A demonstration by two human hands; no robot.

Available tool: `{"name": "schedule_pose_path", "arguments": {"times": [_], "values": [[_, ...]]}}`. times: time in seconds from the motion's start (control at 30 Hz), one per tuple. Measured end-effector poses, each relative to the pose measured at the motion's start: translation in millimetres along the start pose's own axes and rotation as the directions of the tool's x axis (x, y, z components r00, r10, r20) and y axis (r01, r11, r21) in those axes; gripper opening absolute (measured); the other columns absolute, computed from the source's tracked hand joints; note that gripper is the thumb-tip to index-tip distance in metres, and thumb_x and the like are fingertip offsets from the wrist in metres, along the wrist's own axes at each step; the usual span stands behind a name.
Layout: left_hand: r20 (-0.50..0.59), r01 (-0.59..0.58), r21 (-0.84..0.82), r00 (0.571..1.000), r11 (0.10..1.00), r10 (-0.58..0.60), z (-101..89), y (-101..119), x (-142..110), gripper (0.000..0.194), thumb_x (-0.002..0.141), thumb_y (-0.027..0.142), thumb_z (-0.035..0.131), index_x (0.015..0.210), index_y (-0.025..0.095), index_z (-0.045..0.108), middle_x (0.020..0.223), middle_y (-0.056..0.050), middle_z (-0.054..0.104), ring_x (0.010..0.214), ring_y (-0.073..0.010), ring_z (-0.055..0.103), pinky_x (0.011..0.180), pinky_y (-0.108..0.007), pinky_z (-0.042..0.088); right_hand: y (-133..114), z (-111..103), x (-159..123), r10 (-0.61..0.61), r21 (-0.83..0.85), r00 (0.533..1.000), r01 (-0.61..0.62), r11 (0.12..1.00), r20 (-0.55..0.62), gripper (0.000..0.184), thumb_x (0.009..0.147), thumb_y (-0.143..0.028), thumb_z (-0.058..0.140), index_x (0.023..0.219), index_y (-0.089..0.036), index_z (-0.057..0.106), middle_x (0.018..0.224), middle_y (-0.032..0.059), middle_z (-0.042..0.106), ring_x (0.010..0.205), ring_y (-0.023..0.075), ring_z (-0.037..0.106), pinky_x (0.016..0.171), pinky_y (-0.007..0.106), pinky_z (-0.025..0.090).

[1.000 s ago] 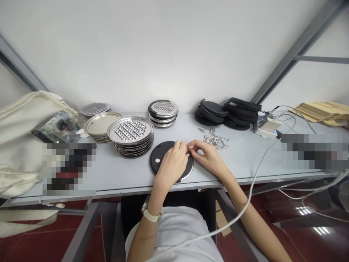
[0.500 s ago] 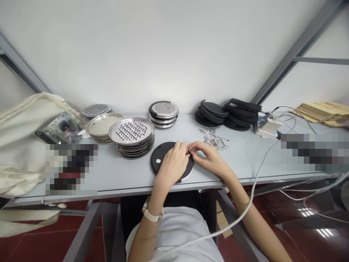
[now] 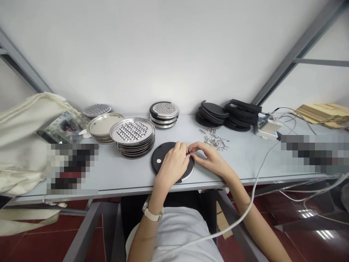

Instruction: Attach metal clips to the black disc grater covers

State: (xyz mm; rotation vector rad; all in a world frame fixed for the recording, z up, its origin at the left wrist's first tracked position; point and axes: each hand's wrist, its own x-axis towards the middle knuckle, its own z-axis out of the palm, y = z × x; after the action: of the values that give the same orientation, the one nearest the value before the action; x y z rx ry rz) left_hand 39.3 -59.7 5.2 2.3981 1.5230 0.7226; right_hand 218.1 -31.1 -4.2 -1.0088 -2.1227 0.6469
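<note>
Right now we work at the pale tabletop (image 3: 240, 160), smooth & hard. Our black disc (image 3: 160, 157) lies flat near its front edge: stiff, light, prob. plastic w/ a metal rim, best held by the edge. Left hand (image 3: 172, 164) presses down on it; right hand (image 3: 209, 158) pinches a tiny metal clip (image 3: 189, 150) at its rim — springy, slippery, easy to drop.
</note>
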Motion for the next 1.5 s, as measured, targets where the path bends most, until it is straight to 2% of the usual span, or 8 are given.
{"name": "schedule_pose_path", "arguments": {"times": [0.4,0.63,0.73,0.93,1.1,1.5], "values": [[-0.008,-0.010,-0.023,1.000,1.000,0.010,0.7,-1,0,0.002,0.095,0.023,0.043,0.095,0.021,0.044,0.101,-0.004,0.052,0.085,-0.0187,0.059,0.074,-0.032,0.048,0,-1,0,0.005,0.002,1.000,-0.005,1.000,-0.008,0.018,0.089,-0.026,0.054,0.103,-0.024,0.064,0.098,0.0036,0.069,0.090,0.0208,0.064,0.085,0.035,0.048],[-0.013,-0.011,-0.014,1.000,1.000,0.011,0.3,-1,0,0.003,0.095,0.023,0.043,0.097,0.021,0.044,0.101,-0.004,0.052,0.086,-0.0190,0.059,0.074,-0.032,0.048,3,1,0,0.043,0.125,0.999,-0.045,0.991,0.014,0.020,0.091,-0.031,0.053,0.106,-0.023,0.064,0.100,0.0058,0.069,0.093,0.0223,0.065,0.087,0.038,0.051],[-0.013,-0.015,-0.026,1.000,1.000,0.015,0.2,-1,0,0.003,0.094,0.023,0.043,0.097,0.021,0.044,0.101,-0.003,0.052,0.086,-0.0187,0.059,0.074,-0.031,0.048,7,3,-1,0.065,0.164,0.998,-0.062,0.984,-0.014,0.022,0.090,-0.033,0.056,0.109,-0.023,0.062,0.101,0.0066,0.068,0.094,0.0224,0.065,0.089,0.039,0.052],[-0.018,-0.017,-0.010,1.000,1.000,0.017,0.8,-1,0,0.005,0.094,0.023,0.044,0.098,0.020,0.045,0.102,-0.004,0.053,0.086,-0.0193,0.060,0.073,-0.032,0.048,15,5,0,0.056,0.270,0.996,-0.035,0.962,-0.070,0.024,0.089,-0.035,0.059,0.109,-0.022,0.062,0.119,0.0097,0.058,0.100,0.0214,0.063,0.096,0.042,0.051],[-0.012,-0.020,0.016,1.000,1.000,0.021,1.1,-1,-1,0.013,0.096,0.026,0.042,0.107,0.021,0.047,0.105,-0.005,0.052,0.089,-0.0202,0.061,0.076,-0.032,0.048,12,5,1,0.048,0.357,0.996,-0.018,0.934,-0.076,0.021,0.090,-0.033,0.059,0.109,-0.024,0.062,0.122,0.0087,0.055,0.105,0.0208,0.062,0.100,0.041,0.050],[-0.013,-0.019,-0.007,1.000,1.000,0.019,1.8,-4,1,0.019,0.094,0.037,0.047,0.100,0.020,0.054,0.102,-0.005,0.052,0.089,-0.0202,0.061,0.077,-0.032,0.049,2,3,-2,0.045,0.392,0.994,-0.002,0.920,-0.101,0.016,0.087,-0.031,0.064,0.100,-0.023,0.065,0.120,0.0087,0.053,0.113,0.0227,0.058,0.094,0.037,0.055]]}}
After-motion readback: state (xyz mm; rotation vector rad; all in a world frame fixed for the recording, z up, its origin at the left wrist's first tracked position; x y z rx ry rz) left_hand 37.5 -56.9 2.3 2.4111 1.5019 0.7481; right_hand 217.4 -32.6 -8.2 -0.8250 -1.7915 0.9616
